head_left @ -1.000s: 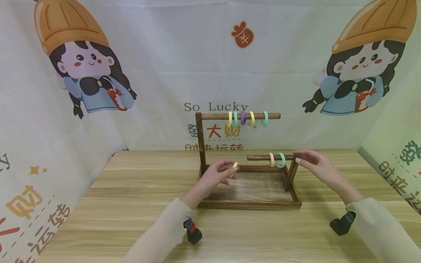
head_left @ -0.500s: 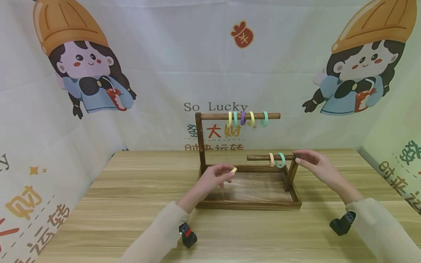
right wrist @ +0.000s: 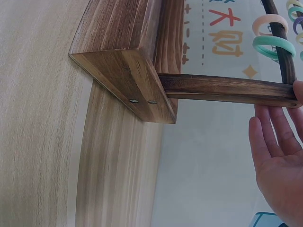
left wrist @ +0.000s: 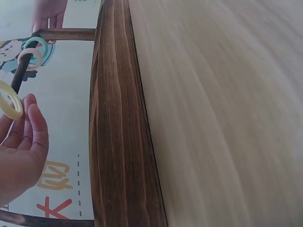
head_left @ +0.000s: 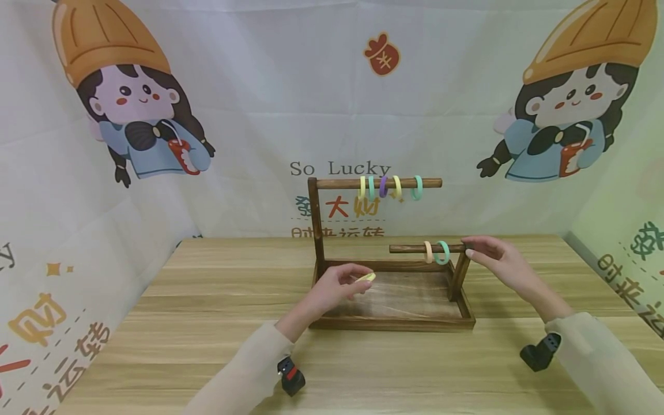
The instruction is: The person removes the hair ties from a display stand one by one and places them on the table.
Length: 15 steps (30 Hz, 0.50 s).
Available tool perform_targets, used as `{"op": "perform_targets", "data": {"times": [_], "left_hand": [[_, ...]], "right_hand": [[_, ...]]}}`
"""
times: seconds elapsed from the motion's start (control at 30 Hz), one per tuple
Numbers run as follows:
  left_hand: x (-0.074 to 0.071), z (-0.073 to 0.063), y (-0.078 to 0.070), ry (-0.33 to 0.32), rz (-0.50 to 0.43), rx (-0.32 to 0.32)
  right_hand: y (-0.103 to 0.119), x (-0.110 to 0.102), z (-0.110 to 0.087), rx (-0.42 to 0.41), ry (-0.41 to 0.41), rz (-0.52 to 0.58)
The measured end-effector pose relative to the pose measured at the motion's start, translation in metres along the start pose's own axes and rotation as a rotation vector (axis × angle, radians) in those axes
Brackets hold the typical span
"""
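Note:
In the head view my left hand (head_left: 329, 289) pinches a pale yellow ring (head_left: 367, 277) between thumb and fingertips, above the tray of a dark wooden rack (head_left: 394, 324). The left wrist view shows this yellow ring (left wrist: 18, 109) at the fingertips, apart from the rack's lower bar. A peach ring (head_left: 428, 253) and a mint ring (right wrist: 272, 41) hang on that lower bar (head_left: 404, 249). At the bar's right end, my right hand (head_left: 498, 264) grips the top of the short post, thumb in front and fingers behind.
The rack's upper bar (head_left: 337, 184) carries several rings, among them a purple ring (head_left: 383, 187). Its free end points right, while the lower bar's free end points left. The rack stands on a wood-grain table (head_left: 207, 300), before a printed cloth backdrop (head_left: 270, 75).
My left hand has moved down and slightly left with the yellow ring, which has turned from near upright to flatter. The right hand and the rack stay still.

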<state>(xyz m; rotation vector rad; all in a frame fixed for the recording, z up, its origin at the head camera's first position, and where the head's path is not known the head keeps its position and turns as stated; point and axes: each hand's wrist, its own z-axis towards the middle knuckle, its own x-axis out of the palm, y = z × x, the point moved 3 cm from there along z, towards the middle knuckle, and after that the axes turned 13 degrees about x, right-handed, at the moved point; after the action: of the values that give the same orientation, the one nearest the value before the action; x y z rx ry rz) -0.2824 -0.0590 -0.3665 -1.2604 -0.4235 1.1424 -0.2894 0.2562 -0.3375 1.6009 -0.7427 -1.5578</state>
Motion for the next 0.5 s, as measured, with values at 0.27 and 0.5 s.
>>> {"op": "perform_targets", "data": {"times": [0.27,0.5], "left_hand": [[0.0,-0.008,-0.003,0.053,0.108,0.051],[0.001,-0.015,-0.015,0.113,0.196,0.1]], "right_hand": [[0.0,0.0,0.0,0.003,-0.007,-0.002],[0.0,0.0,0.0,0.009,-0.013,-0.009]]}}
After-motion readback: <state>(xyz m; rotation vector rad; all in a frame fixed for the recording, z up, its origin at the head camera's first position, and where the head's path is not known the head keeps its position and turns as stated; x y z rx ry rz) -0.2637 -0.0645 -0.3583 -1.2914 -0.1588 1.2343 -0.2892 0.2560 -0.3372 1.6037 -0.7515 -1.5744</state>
